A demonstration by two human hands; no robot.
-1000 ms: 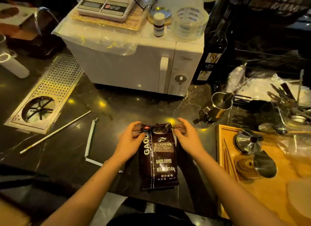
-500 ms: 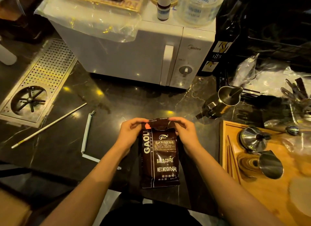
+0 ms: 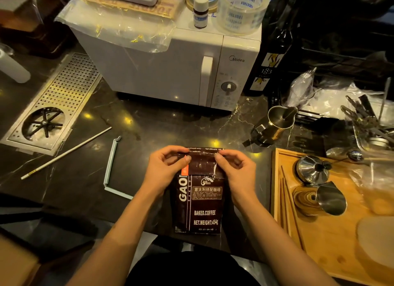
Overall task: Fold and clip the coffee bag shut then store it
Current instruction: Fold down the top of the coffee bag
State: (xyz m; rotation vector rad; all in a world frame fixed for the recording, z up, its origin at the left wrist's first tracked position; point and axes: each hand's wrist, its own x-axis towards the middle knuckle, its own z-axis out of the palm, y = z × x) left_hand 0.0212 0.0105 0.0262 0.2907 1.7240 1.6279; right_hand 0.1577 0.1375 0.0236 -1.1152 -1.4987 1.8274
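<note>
On dark marble countertop, near its front edge: coffee bag lying flat, label up, bottom end toward the person, top flap turned down over the front. Left hand closed on the left end of the fold, thumb on top, fingers curled behind. Right hand closed on the right end the same way, thumb tip pressed on the crease. Just left of the left forearm, apart from the bag: pale bag clip, swung open in an L, lying on the stone. Farther left, a thin white rod lying at a slant, and beyond it a perforated metal drain tray set into the counter. Behind the bag, well apart: white microwave, a small bottle and a roll of clear tape on top. To the right, a steel pitcher tipped on its side, then a wooden tray bearing steel cups.
</note>
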